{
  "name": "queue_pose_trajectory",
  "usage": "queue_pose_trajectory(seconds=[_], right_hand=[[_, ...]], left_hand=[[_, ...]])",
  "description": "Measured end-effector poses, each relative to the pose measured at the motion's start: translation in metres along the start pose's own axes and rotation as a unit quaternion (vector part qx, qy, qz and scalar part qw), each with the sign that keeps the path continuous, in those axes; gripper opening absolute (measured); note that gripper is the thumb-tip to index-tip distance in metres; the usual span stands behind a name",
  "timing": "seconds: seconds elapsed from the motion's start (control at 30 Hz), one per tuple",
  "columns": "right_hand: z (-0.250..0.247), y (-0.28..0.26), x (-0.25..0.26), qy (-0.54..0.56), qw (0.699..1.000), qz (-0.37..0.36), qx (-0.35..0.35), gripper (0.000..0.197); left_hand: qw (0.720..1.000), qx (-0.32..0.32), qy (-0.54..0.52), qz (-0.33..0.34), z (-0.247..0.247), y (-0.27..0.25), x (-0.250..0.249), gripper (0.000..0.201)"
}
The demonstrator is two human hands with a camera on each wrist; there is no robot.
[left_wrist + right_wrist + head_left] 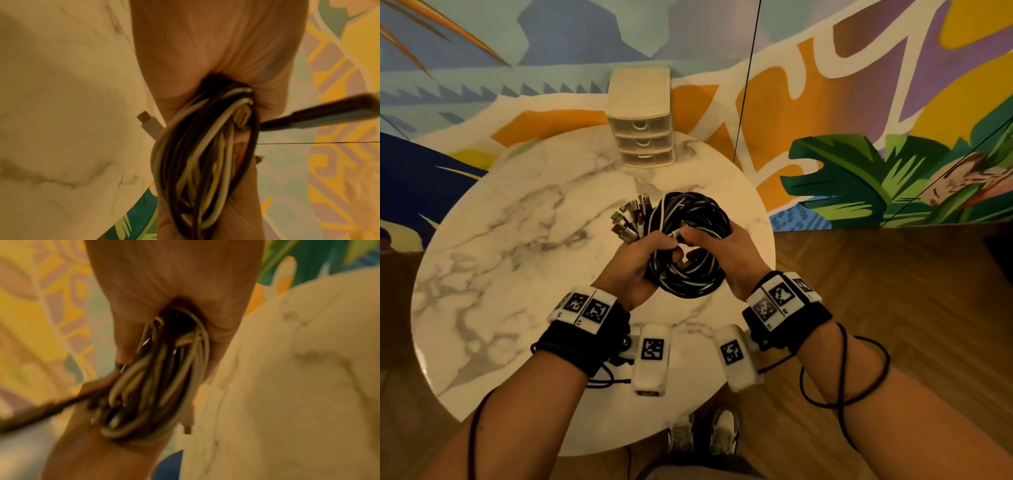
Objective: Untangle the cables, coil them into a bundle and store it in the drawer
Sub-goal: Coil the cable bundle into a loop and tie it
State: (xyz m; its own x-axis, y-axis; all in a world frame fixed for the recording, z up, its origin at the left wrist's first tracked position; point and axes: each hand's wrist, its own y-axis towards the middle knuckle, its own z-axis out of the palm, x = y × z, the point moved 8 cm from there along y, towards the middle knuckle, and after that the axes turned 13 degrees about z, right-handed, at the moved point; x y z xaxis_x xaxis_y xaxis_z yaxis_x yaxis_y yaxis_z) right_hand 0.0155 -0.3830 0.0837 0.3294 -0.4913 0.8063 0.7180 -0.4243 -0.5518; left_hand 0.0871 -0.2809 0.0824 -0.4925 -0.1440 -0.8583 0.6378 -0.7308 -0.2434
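Observation:
A coil of black, white and purple cables hangs between both hands above the round marble table. My left hand grips the coil's left side, with a cluster of USB plugs sticking out past its fingers. My right hand grips the right side, its thumb on a plug end at the coil's middle. The left wrist view shows the cable loops squeezed in the palm. In the blurred right wrist view the same bundle sits in the right palm. A small three-drawer unit stands at the table's far edge, drawers closed.
A painted mural wall rises behind the table. Wooden floor lies to the right. Two white tagged blocks hang near my wrists over the table's near edge. Thin black cords loop around my forearms. Shoes show below.

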Motion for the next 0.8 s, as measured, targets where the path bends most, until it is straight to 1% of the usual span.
queue_pose_trajectory(seconds=[0.07,0.13,0.2,0.27,0.37,0.43,0.5,0.57,0.63,0.7,0.8], right_hand=[[-0.008,0.005,0.002,-0.026,0.997,-0.033,-0.067,0.039],[-0.011,0.009,0.001,-0.054,0.989,-0.056,-0.122,0.038],[-0.015,0.011,0.001,-0.081,0.983,-0.069,-0.151,0.038],[-0.016,0.011,0.002,-0.098,0.980,-0.081,-0.153,0.038],[-0.019,0.009,0.002,-0.121,0.976,-0.096,-0.153,0.038],[-0.019,0.007,0.001,-0.128,0.974,-0.101,-0.156,0.041],[-0.021,0.007,0.002,-0.120,0.975,-0.104,-0.156,0.043],[-0.022,0.010,0.002,-0.104,0.979,-0.101,-0.141,0.045],[-0.020,0.013,0.003,-0.084,0.985,-0.095,-0.118,0.044],[-0.014,0.020,-0.001,-0.072,0.989,-0.084,-0.093,0.041],[-0.003,0.031,-0.011,-0.064,0.994,-0.058,-0.072,0.039]], left_hand=[[0.999,-0.032,-0.011,0.012,-0.003,0.006,0.003,0.016],[0.996,-0.077,-0.001,0.045,-0.007,0.008,0.004,0.015],[0.991,-0.112,0.015,0.073,-0.009,0.009,0.009,0.018],[0.987,-0.133,0.039,0.084,-0.011,0.006,0.012,0.022],[0.985,-0.138,0.070,0.076,-0.010,0.003,0.019,0.028],[0.986,-0.141,0.064,0.059,-0.010,0.001,0.024,0.030],[0.990,-0.130,0.048,0.032,-0.006,0.001,0.029,0.030],[0.992,-0.117,0.051,0.019,-0.003,0.002,0.029,0.030],[0.991,-0.116,0.057,0.034,-0.004,0.004,0.025,0.030],[0.988,-0.132,0.059,0.057,-0.010,0.004,0.021,0.032],[0.982,-0.163,0.058,0.073,-0.025,0.004,0.021,0.032]])
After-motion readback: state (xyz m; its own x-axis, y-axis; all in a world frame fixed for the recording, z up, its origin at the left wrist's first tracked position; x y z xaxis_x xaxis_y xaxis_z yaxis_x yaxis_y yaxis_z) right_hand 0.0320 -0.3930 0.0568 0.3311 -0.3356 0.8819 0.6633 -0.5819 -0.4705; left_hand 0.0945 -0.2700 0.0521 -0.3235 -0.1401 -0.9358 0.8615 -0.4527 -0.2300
